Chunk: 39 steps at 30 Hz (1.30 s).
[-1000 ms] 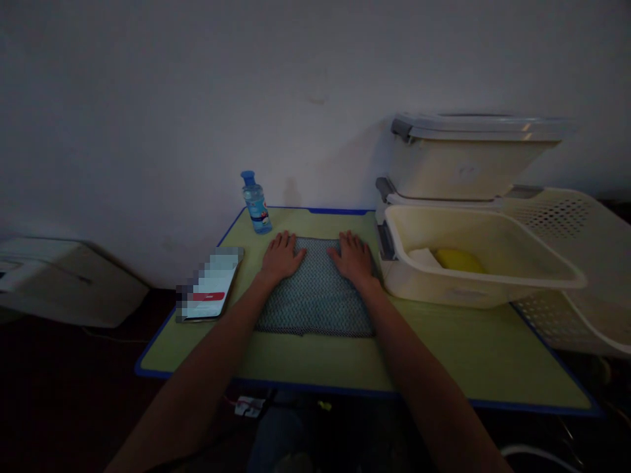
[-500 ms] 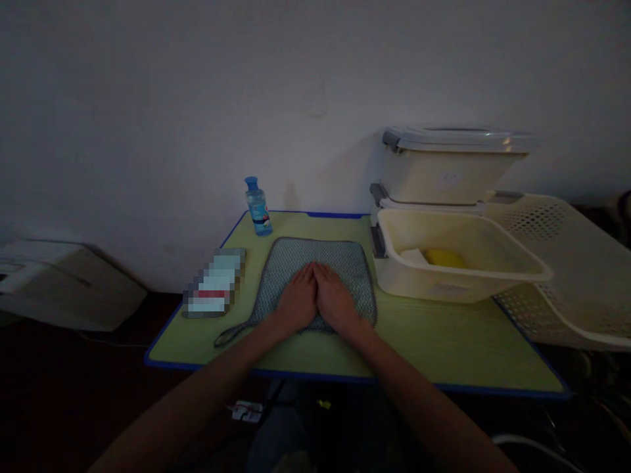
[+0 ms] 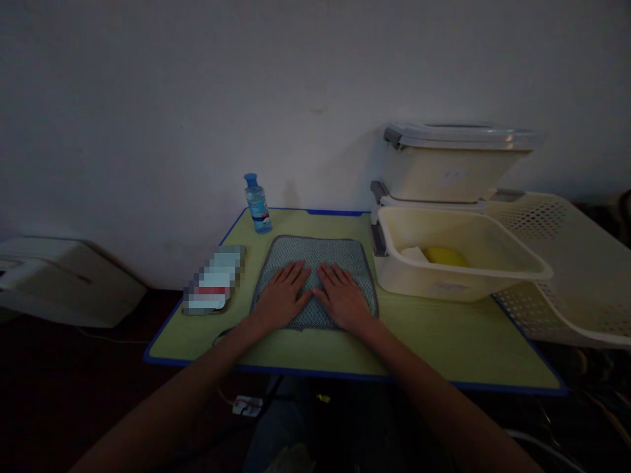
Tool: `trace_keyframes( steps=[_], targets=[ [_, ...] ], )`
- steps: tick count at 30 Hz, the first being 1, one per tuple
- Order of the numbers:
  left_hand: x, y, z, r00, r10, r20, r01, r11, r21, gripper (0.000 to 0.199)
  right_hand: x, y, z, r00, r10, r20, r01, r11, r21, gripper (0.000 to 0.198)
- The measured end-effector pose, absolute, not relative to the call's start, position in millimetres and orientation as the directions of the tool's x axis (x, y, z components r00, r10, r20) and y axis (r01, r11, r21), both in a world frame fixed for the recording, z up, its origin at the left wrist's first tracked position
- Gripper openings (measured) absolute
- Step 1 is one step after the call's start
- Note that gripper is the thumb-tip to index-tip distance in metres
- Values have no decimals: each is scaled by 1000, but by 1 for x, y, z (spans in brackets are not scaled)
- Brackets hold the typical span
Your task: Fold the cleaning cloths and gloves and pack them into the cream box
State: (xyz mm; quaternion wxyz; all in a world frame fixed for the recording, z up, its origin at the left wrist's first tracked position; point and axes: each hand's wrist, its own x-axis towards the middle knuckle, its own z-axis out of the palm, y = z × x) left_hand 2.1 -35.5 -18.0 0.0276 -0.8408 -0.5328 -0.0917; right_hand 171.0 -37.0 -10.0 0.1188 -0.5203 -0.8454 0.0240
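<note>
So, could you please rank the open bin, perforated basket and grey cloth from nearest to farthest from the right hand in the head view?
1. Grey cloth: under the right hand.
2. Open bin: to that hand's right.
3. Perforated basket: far right, beyond the bin.

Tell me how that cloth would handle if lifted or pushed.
The cloth looks thin, so it would probably droop if lifted by one edge. Lying flat, it seems unlikely to tip. With the left hand and right hand flat on it, a push might wrinkle it.
</note>
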Motion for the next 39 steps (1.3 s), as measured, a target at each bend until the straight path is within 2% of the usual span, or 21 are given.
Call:
trace_keyframes(
  steps=[17,28,32,35,39],
  targets=[
    [-36,-42,-24,407,882,235,906,-423,17,58,201,-43,-6,-434,893,117,886,447,-120,57],
    [-37,-46,-22,393,895,213,915,-404,11,58,218,-49,-5,-422,902,95,898,430,-92,59],
    [-38,-50,-17,363,883,298,920,-390,35,55,218,-49,-3,-435,894,108,889,445,-103,56],
    [-36,-57,-8,417,834,362,891,-453,17,53,218,-52,3,-454,880,141,878,469,-97,56],
    [-30,-74,2,551,766,332,814,-581,-10,52,220,-61,14,-534,824,190,826,556,-89,59]
  ],
)
